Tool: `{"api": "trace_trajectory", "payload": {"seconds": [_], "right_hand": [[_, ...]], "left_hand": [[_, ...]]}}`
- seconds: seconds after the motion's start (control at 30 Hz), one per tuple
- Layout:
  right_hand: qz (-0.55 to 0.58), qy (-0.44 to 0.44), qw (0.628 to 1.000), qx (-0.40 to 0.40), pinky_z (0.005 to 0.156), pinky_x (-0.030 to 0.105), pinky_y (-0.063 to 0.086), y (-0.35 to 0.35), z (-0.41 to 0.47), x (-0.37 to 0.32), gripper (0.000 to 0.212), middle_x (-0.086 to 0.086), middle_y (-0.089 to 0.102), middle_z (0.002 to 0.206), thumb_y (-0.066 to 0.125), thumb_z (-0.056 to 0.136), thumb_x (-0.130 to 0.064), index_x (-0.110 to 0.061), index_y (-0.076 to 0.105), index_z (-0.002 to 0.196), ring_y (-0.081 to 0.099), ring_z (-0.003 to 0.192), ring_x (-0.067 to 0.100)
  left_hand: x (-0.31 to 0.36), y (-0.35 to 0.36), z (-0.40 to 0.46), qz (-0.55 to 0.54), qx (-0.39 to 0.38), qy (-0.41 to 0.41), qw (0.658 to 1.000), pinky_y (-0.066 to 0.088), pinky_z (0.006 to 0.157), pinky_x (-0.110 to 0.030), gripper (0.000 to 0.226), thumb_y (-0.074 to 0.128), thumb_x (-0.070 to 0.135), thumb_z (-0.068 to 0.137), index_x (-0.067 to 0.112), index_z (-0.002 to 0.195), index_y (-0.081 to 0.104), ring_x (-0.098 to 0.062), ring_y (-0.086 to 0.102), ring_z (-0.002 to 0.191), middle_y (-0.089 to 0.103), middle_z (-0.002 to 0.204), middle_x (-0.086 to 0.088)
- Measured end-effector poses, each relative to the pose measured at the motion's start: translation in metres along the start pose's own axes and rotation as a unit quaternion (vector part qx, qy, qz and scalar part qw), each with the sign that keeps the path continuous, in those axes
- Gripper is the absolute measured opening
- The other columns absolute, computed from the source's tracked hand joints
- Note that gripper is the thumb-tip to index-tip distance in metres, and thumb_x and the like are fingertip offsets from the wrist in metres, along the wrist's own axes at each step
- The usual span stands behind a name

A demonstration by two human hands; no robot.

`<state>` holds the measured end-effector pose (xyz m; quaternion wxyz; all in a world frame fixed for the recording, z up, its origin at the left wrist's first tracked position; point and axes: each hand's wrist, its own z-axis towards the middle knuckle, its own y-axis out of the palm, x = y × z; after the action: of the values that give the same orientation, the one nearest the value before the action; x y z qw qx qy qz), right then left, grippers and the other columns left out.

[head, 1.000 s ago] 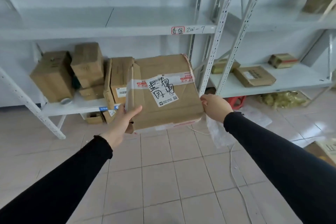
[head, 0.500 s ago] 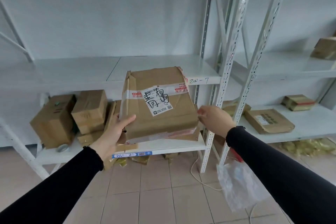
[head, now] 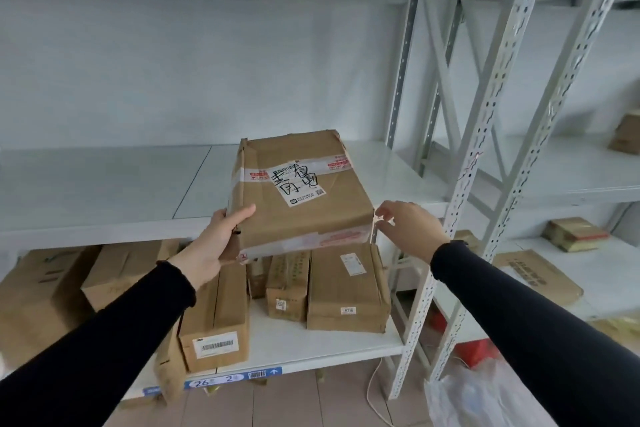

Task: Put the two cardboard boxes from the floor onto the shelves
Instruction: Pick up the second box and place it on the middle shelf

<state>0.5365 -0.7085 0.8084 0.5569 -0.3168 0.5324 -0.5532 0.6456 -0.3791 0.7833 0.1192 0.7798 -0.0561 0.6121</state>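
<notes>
Your left hand (head: 216,242) is clamped on the near-left corner of the cardboard box (head: 300,191): thumb lies flat on the top face, fingers go underneath and are hidden, so you can't see how far they wrap. Forearm comes up from lower left in a black sleeve, wrist bent up.

Your right hand (head: 410,229) is at the box's near-right corner, fingers spread and loosely curled. Fingertips (head: 381,213) are right at the edge; can't tell whether they touch or are just off it. Not a closed grasp on that side.

The box is tilted, far end on the white middle shelf (head: 104,187), near end overhanging the shelf's front lip and carried by your left hand. White shipping label (head: 300,184) with black handwritten characters on top, printed text too small to read.

Lower shelf (head: 311,347) holds several other cardboard boxes (head: 348,288), partly covered by your left arm. Leftmost ones are cut by the frame edge.

Perforated shelf upright (head: 485,156) stands just right of your right hand. A translucent plastic bag (head: 464,395) sits at bottom right, half behind your right sleeve. The tag on the top shelf edge is cropped by the frame.
</notes>
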Motion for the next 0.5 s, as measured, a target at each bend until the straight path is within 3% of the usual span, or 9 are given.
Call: {"api": "trace_trajectory", "payload": {"seconds": [0.17, 0.27, 0.4, 0.5], "right_hand": [[0.003, 0.018, 1.000, -0.012, 0.080, 0.036, 0.053, 0.012, 0.058, 0.014, 0.030, -0.008, 0.068, 0.112, 0.050, 0.095, -0.035, -0.029, 0.062, 0.122, 0.061, 0.102, 0.018], [-0.002, 0.011, 1.000, -0.018, 0.079, 0.035, 0.052, 0.022, 0.096, 0.024, 0.029, -0.006, 0.069, 0.112, 0.049, 0.096, -0.031, -0.026, 0.061, 0.122, 0.061, 0.103, 0.019], [0.011, -0.002, 1.000, -0.018, 0.080, 0.037, 0.054, 0.036, 0.138, 0.042, 0.025, -0.004, 0.070, 0.112, 0.049, 0.095, -0.028, -0.023, 0.063, 0.116, 0.063, 0.102, 0.022], [0.005, -0.011, 1.000, -0.023, 0.077, 0.037, 0.053, 0.048, 0.164, 0.053, 0.019, -0.003, 0.070, 0.109, 0.048, 0.094, -0.026, -0.022, 0.061, 0.106, 0.062, 0.100, 0.024]], "left_hand": [[0.018, 0.014, 0.073, 0.015, -0.005, -0.022, 1.000, 0.059, 0.053, -0.035, 0.084, 0.084, 0.055, 0.071, 0.016, 0.139, 0.054, -0.032, 0.074, 0.092, 0.073, 0.127, -0.014], [0.024, 0.021, 0.114, 0.031, -0.012, -0.020, 0.999, 0.053, 0.056, -0.034, 0.103, 0.090, 0.063, 0.056, 0.016, 0.138, 0.051, -0.033, 0.061, 0.089, 0.068, 0.115, -0.016], [0.026, 0.034, 0.159, 0.036, -0.012, -0.026, 0.999, 0.055, 0.058, -0.034, 0.080, 0.083, 0.058, 0.073, 0.019, 0.135, 0.050, -0.031, 0.064, 0.086, 0.071, 0.117, -0.019], [0.029, 0.042, 0.185, 0.062, -0.028, -0.034, 0.997, 0.055, 0.062, -0.036, 0.082, 0.082, 0.060, 0.073, 0.017, 0.137, 0.055, -0.031, 0.052, 0.079, 0.063, 0.099, -0.012]]}}
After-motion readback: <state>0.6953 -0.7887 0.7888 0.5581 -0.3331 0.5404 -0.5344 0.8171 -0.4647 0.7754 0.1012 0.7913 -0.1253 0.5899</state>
